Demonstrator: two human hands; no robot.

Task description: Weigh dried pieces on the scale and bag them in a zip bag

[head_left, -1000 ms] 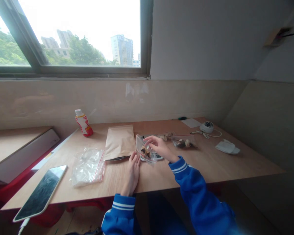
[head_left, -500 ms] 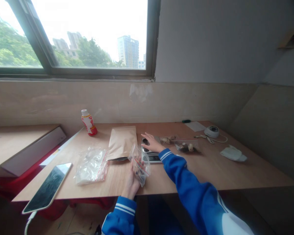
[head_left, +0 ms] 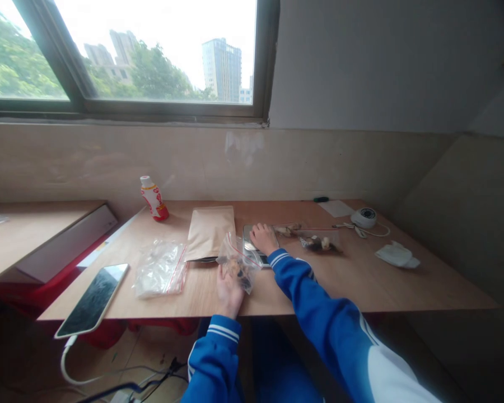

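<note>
My left hand (head_left: 230,291) grips a transparent zip bag (head_left: 238,264) with red-lined edges, holding dark and pale dried pieces, just above the table's front part. My right hand (head_left: 264,238) rests flat on a digital kitchen scale (head_left: 252,239), holding nothing, and its sleeve hides the scale's near part. The scale's far corner is close to a second zip bag (head_left: 318,242) of similar pieces. Some loose pale pieces (head_left: 286,229) lie just beyond my right fingers. A kraft paper bag (head_left: 209,231) lies left of the scale, with a metal utensil (head_left: 202,259) partly under it.
A crumpled zip bag (head_left: 160,270) and a smartphone (head_left: 93,299) lie to the left on the wooden table (head_left: 382,285). A bottle (head_left: 153,198) stands at the back. Toward the right are a white corded device (head_left: 363,218), a white cloth (head_left: 397,255), paper (head_left: 336,208) and a green pen (head_left: 320,198).
The zip bag has passed from my right hand, over the scale, to my left hand, which has lifted it off the table. My right hand now rests on the scale.
</note>
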